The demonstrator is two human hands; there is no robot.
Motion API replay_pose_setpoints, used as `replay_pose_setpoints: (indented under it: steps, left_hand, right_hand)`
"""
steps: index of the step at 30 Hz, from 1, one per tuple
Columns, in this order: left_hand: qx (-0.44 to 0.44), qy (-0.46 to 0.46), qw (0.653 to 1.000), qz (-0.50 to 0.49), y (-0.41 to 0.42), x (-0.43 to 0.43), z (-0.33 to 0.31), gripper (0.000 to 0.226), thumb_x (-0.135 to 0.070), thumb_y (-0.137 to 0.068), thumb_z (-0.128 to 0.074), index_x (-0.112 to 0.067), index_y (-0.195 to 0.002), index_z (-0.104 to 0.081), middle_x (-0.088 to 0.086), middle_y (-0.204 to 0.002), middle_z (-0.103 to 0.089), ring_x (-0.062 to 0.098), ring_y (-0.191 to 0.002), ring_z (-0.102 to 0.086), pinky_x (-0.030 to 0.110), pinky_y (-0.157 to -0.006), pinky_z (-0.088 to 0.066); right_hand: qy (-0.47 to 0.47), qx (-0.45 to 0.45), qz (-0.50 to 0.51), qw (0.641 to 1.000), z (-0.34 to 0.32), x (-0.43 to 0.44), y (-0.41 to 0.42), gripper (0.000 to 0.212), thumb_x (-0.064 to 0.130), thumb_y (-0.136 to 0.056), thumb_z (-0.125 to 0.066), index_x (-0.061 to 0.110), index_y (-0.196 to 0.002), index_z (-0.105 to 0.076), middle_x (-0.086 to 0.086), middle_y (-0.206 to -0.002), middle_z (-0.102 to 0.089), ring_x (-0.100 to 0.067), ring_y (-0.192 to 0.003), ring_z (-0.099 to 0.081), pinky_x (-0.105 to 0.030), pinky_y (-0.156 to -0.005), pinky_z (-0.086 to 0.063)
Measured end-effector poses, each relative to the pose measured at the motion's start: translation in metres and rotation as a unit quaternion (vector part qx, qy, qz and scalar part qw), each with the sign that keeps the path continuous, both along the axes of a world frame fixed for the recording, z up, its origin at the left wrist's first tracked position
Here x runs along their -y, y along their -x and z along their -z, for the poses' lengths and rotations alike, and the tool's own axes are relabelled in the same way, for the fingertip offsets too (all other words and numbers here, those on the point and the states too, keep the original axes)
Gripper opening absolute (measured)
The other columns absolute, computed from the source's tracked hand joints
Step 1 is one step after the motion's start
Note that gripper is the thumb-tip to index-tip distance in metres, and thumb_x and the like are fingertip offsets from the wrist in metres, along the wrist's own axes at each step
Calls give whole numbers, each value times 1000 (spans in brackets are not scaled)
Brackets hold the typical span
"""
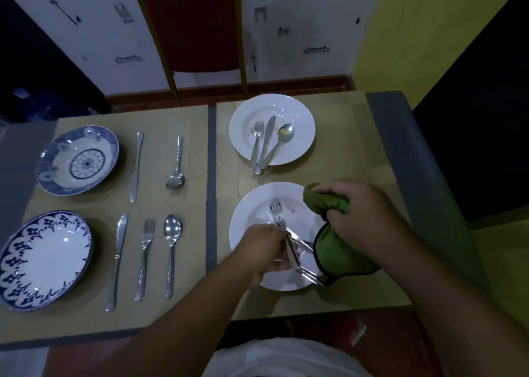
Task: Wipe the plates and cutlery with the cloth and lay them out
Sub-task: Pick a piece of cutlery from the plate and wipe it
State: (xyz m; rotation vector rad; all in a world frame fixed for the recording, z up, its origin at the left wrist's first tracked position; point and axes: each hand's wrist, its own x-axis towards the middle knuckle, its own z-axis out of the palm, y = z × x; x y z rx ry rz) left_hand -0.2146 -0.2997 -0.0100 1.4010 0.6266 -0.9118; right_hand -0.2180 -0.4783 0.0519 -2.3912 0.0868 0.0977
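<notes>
At the worktop's [400,153] far-left corner: blue-patterned deep plate [78,160] on the left placemat [94,205]. Far knife [136,167] and far spoon [176,163] lie to its right, apart from each other.

Near-left corner: blue-and-white plate [43,259], then near knife [117,260], near fork [145,258] and near spoon [171,253] in a row to its right. They are roughly parallel, none touching, handles toward the near edge.

Right placemat [343,136], far edge: far white plate [300,119] with a dirty fork [256,145], dirty knife [267,139] and dirty spoon [282,139] on it. Handles bunch at the near rim and overhang it. Food specks on the plate, yellow smear in the spoon bowl.

Right placemat, near edge: near white plate [254,205], smudge on its far-right part.

Left hand [267,250] is over this plate, fingers [282,243] curled round a cutlery bundle [310,276]. Two fork heads stick out on the hand's far side, handle ends on its near-right side at the rim. Piece count: cannot tell.

Right hand [355,213] is over the plate's right rim, fingers clenched on a green cloth [335,250] with dark edging. The cloth hangs from the fist, its lower part over the rim and placemat, right at the handle ends.

Beyond the far edge: red chair [190,24], gold frame.
</notes>
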Motion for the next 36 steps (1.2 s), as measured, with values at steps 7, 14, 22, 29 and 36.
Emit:
replay_pose_setpoints:
  steps: [7,14,22,29,36]
  left_hand:
    - [81,-61,995,15,11,-29,-10,24,-11,-103,-51,-3,-93,-71,11,-70,-64,20,-55,-60,25,-50,-48]
    - [204,-180,951,148,26,-60,1,28,-20,-104,-51,-11,-86,-70,0,-71,-62,15,-66,-59,19,-54,-43]
    - [234,-181,926,233,20,-81,3,23,-19,-105,-49,-19,-85,-62,1,-73,-64,15,-62,-66,29,-57,-53]
    - [138,-111,979,103,12,-89,-2,29,-18,-107,-44,-12,-102,-72,4,-95,-76,7,-66,-59,21,-61,-44]
    - [73,-15,995,64,3,-84,-9,24,-11,-104,-50,-4,-104,-74,10,-79,-66,13,-59,-55,23,-51,-46]
  right_hand:
    - [82,45,-166,982,51,-55,14,52,6,-69,-59,32,-114,-65,12,-121,-60,-20,-103,-47,-38,-84,-46]
    - [139,-3,-171,975,59,-70,-11,42,5,-54,-53,14,-92,-69,-2,-97,-67,-23,-91,-56,-40,-73,-52]
    - [130,17,-150,980,59,-83,2,35,5,-54,-53,25,-79,-68,5,-91,-66,-21,-87,-52,-32,-80,-47]
    - [107,73,-48,990,36,-69,-19,41,-14,-57,-52,5,-88,-71,-12,-89,-69,-25,-82,-58,-31,-76,-47]
    - [113,80,-95,986,38,-98,5,46,6,-68,-55,20,-110,-69,0,-117,-64,-25,-111,-51,-41,-94,-44]
